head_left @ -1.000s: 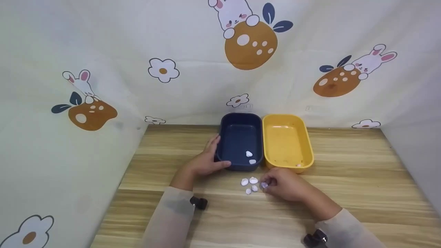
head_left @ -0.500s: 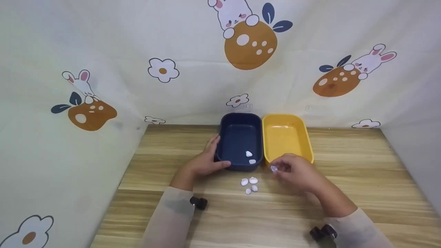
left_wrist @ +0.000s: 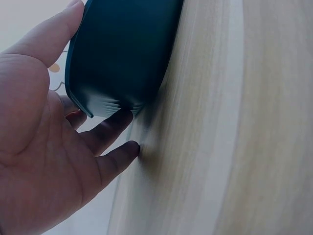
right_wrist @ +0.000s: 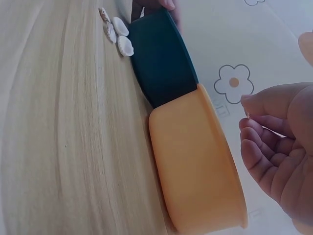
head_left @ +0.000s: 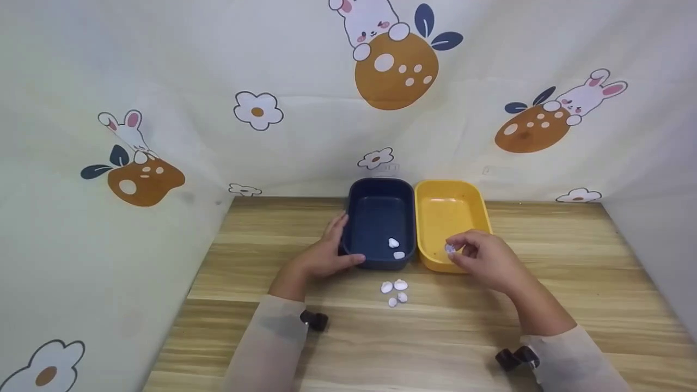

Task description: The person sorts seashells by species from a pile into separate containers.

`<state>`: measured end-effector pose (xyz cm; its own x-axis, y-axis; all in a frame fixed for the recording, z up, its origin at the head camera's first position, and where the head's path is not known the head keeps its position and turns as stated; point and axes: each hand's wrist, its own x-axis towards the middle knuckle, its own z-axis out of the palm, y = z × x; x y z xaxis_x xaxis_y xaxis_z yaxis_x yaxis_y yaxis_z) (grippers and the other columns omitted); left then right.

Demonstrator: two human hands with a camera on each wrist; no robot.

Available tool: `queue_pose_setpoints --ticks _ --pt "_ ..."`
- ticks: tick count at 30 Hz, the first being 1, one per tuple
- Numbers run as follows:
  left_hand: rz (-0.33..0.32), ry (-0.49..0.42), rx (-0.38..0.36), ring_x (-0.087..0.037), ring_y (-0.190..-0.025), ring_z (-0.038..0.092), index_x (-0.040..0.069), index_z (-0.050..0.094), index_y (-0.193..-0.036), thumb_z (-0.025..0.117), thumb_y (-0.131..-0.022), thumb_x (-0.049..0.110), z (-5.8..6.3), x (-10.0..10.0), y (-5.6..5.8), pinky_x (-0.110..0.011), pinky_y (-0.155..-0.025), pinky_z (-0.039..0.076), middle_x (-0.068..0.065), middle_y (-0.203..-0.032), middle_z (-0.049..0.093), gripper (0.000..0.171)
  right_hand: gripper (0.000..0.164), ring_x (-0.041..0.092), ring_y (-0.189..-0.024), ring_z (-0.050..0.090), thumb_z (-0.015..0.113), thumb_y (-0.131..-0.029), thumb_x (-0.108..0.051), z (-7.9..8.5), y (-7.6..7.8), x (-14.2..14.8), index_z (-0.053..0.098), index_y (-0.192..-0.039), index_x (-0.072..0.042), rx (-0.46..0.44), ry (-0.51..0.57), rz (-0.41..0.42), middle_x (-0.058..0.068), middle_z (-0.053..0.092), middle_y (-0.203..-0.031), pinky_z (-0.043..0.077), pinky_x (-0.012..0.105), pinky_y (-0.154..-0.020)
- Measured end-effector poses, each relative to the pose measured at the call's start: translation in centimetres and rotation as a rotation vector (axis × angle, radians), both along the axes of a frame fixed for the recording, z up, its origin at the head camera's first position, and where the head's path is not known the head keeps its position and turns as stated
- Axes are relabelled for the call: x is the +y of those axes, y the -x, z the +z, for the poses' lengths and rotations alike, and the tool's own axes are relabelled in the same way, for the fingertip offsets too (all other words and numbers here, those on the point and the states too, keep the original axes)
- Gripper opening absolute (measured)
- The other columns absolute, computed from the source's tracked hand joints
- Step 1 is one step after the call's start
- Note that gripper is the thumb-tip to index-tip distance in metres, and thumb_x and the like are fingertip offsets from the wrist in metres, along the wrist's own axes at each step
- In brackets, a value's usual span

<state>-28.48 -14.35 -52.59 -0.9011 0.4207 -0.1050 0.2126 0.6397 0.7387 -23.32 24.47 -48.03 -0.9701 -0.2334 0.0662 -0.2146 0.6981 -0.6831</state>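
My right hand [head_left: 487, 261] pinches a small whitish shell [head_left: 450, 248] between thumb and fingertips, above the near end of the yellow bin [head_left: 444, 215]. In the right wrist view that shell is mostly hidden by the fingertips. My left hand [head_left: 322, 255] steadies the dark blue bin [head_left: 380, 218]. Its thumb touches the rim at the near left corner, and the fingers extend along the outer left wall, fairly straight and spread. Two white shells, an upper one [head_left: 393, 243] and a lower one [head_left: 399, 255], lie inside the blue bin near its front.
Several white shells [head_left: 401, 285] lie loose on the wooden table [head_left: 348, 348], just in front of the blue bin. Both bins stand side by side, close to the back wall cloth [head_left: 305, 152] printed with rabbits and flowers. Black wrist cameras sit on both forearms.
The right hand has lifted the small shell off the table, away from the loose shells, and carried it right and forward over the yellow bin. The left hand stays put.
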Motion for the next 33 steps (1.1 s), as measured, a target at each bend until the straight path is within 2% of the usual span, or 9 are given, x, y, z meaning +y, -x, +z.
queue_pose_setpoints --ticks 8,12,19,25,33 --pt "0.008 0.003 -0.019 -0.041 -0.165 0.023 0.026 0.001 -0.174 0.076 -0.092 0.063 0.0 0.1 0.0 -0.061 -0.131 0.029 0.003 -0.183 -0.006 0.117 0.022 0.018 -0.087 0.063 0.079 -0.097 -0.018 -0.1 0.4 0.6 0.079 -0.117 -0.009 -0.008 0.000 -0.026 0.006 0.073 -0.104 0.053 0.022 -0.071" --pt "0.020 0.006 -0.026 -0.042 -0.165 0.023 0.028 0.001 -0.174 0.076 -0.093 0.061 0.1 0.2 0.0 -0.061 -0.131 0.028 0.005 -0.183 -0.006 0.116 0.027 0.019 -0.088 0.063 0.079 -0.098 -0.024 -0.3 0.6 0.9 0.078 -0.120 -0.008 -0.019 -0.007 -0.028 0.006 0.073 -0.104 0.053 0.023 -0.071" --pt "0.019 -0.003 -0.033 -0.041 -0.165 0.020 0.027 0.001 -0.174 0.076 -0.093 0.061 0.1 0.1 0.0 -0.061 -0.131 0.028 0.001 -0.183 -0.006 0.116 0.026 0.018 -0.084 0.061 0.082 -0.095 -0.021 -0.6 0.4 -0.3 0.079 -0.117 -0.009 -0.017 -0.007 -0.025 0.003 0.071 -0.099 0.052 0.023 -0.070" --pt "0.009 0.001 -0.032 -0.041 -0.165 0.022 0.026 0.001 -0.174 0.076 -0.092 0.065 0.2 0.0 -0.1 -0.060 -0.132 0.028 0.001 -0.183 -0.006 0.118 0.023 0.016 -0.083 0.061 0.083 -0.093 -0.017 -0.3 -0.4 -1.9 0.080 -0.115 -0.009 0.008 0.023 0.020 0.003 0.072 -0.099 0.052 0.022 -0.071" --pt "0.015 0.021 -0.026 -0.042 -0.163 0.028 0.027 0.002 -0.174 0.076 -0.092 0.064 0.2 0.1 -0.1 -0.059 -0.131 0.030 0.002 -0.183 -0.006 0.117 0.019 0.011 -0.085 0.063 0.085 -0.092 -0.016 -0.4 -1.6 -4.3 0.081 -0.111 -0.016 0.036 0.046 0.119 -0.002 0.073 -0.098 0.055 0.022 -0.074"
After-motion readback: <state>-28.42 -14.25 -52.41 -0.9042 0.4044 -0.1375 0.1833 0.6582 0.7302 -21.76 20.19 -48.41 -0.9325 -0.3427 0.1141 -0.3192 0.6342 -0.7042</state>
